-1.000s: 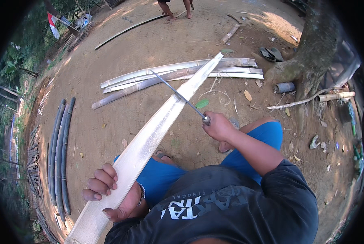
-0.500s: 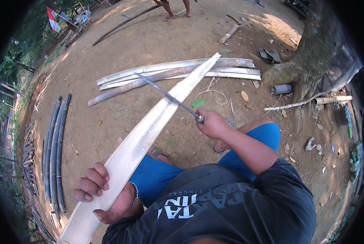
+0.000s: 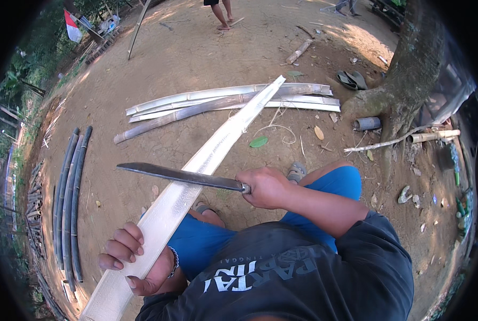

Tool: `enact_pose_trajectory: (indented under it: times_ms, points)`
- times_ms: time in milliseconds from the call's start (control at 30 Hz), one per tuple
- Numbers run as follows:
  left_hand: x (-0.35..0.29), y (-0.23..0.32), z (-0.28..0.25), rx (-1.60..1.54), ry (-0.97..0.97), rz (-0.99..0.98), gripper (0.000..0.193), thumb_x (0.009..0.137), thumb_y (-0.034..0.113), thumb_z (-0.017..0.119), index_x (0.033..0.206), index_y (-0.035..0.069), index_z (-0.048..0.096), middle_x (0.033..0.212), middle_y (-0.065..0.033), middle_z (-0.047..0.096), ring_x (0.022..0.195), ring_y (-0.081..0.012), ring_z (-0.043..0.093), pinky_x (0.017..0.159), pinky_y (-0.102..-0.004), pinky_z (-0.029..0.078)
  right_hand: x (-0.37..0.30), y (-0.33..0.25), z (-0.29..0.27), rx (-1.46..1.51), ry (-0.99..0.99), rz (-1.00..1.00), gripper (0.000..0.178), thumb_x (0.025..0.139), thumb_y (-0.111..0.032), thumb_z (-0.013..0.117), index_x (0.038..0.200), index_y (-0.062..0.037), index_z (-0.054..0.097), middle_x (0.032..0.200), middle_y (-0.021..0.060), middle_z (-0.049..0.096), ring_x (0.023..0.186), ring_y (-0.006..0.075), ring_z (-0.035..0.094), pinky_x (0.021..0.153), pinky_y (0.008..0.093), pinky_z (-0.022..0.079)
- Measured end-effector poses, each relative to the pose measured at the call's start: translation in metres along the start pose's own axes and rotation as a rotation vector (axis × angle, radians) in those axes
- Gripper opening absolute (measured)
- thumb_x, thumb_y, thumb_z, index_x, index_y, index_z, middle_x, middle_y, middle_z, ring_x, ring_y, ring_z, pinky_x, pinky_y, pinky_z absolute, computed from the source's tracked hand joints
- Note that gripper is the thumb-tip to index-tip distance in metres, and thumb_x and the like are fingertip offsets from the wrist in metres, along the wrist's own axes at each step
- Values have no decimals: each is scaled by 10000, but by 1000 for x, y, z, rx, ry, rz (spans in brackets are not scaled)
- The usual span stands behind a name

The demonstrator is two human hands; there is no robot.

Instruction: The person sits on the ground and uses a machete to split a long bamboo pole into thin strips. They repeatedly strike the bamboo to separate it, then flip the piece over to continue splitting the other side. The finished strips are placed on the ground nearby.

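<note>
A long split bamboo piece [image 3: 159, 227], pale on its inner face, slants from the lower left up toward the middle of the ground. My left hand [image 3: 137, 258] is wrapped around its near end, thumb on one edge and fingers over the other. My right hand [image 3: 266, 187] grips the handle of a machete [image 3: 185, 174]. The dark blade lies across the pale face about midway along the piece, its tip pointing left; whether it touches the surface I cannot tell.
Several split bamboo lengths [image 3: 196, 101] lie on the dirt ahead. Dark poles [image 3: 70, 203] rest at the left. A tree trunk [image 3: 410, 69], sandals [image 3: 351, 80] and a short bamboo tube [image 3: 367, 124] are at the right. Another person's legs [image 3: 221, 13] stand at the far side.
My right hand has drawn the machete nearer along the bamboo, and the blade now shows its broad side. My left hand keeps its hold. The far person's pole has swung upright.
</note>
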State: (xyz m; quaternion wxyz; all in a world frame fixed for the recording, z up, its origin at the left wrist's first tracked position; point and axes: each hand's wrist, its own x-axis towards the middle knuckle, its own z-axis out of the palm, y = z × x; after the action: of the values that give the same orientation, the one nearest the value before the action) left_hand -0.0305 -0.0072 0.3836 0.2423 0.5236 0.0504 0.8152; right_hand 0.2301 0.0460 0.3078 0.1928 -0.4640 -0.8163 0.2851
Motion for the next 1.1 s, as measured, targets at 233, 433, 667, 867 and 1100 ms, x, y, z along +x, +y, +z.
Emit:
enact_pose_trajectory:
  times_ms: [233, 433, 667, 867, 1100]
  points:
    - [0, 4, 7, 30, 32, -17, 303, 721, 255, 619, 875, 146, 382, 709, 2, 358, 622, -114, 370, 632, -292, 307, 0, 32, 6, -88, 86, 254, 145, 803, -149, 596, 917, -61, 607, 867, 194, 664, 818, 373, 650, 740, 478, 506]
    - [6, -9, 11, 37, 14, -26, 294, 722, 226, 630, 879, 144, 395, 710, 7, 365, 629, -116, 383, 642, -289, 306, 18, 76, -4, -57, 43, 590, 163, 822, -160, 585, 968, -97, 625, 900, 169, 670, 871, 354, 654, 771, 468, 513]
    - [19, 12, 9, 46, 63, -27, 355, 694, 252, 656, 875, 161, 364, 708, 9, 361, 614, -117, 371, 607, -293, 300, 5, 154, 10, -40, 144, 642, 206, 766, -119, 609, 950, -27, 614, 854, 243, 653, 849, 406, 643, 768, 478, 507]
    - [23, 16, -22, 31, 108, -19, 274, 720, 239, 610, 864, 130, 404, 708, 6, 366, 615, -120, 382, 623, -291, 310, 14, 33, 21, 93, 90, 231, 210, 760, -111, 600, 953, -28, 604, 830, 236, 642, 831, 411, 637, 750, 488, 501]
    - [21, 15, -28, 46, 49, -41, 276, 731, 233, 606, 866, 136, 384, 718, 2, 376, 617, -122, 386, 622, -291, 304, 8, -1, 27, 132, 97, 102, 184, 757, -114, 606, 927, -46, 590, 809, 191, 635, 826, 399, 630, 730, 498, 492]
